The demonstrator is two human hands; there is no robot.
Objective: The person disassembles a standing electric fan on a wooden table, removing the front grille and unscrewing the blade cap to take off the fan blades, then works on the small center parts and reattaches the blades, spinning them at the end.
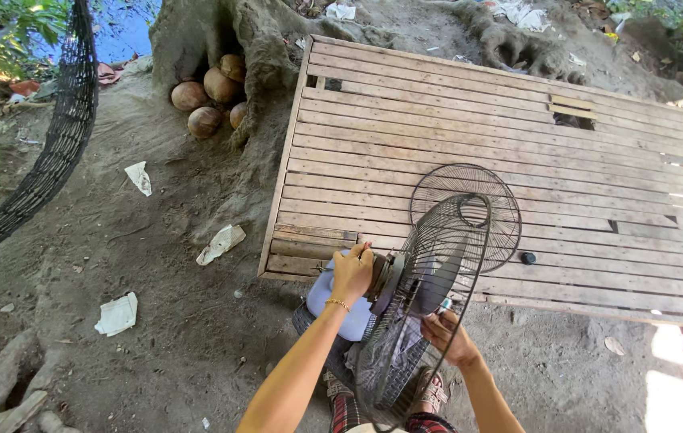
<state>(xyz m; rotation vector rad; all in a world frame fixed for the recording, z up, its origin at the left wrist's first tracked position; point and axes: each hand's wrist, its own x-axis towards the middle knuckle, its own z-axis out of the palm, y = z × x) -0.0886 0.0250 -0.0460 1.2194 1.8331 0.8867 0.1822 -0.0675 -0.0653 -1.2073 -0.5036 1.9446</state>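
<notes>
Your left hand [353, 271] is closed over the back of an electric fan's motor housing [333, 298], a pale blue-white shell that sits just in front of your knees at the near edge of a slatted wooden platform [406, 120]. The fingers wrap around the top of the housing where it meets the dark metal motor mount, and a thin bracelet shows at that wrist. Your right hand [447, 335] is lower and to the right, fingers curled around the rim of the fan's rear wire guard [418, 321], which stands nearly on edge and is seen almost side-on. How tightly that hand pinches the wire you cannot tell, as the mesh crosses in front of the fingers. The grey fan blades [435, 277] are visible through the guard, between your two hands.

The detached front wire guard [470, 210] lies flat on the platform just beyond the fan, its round rim partly overlapped by the upright guard. A small black knob-like piece [527, 258] rests on the slats to the right of it.

Off to the left, several brown coconuts [205, 92] are piled at the foot of a tree trunk, scraps of white paper litter [117, 314] lie on the dirt, and a dark net hammock [53, 152] hangs at the far left.
</notes>
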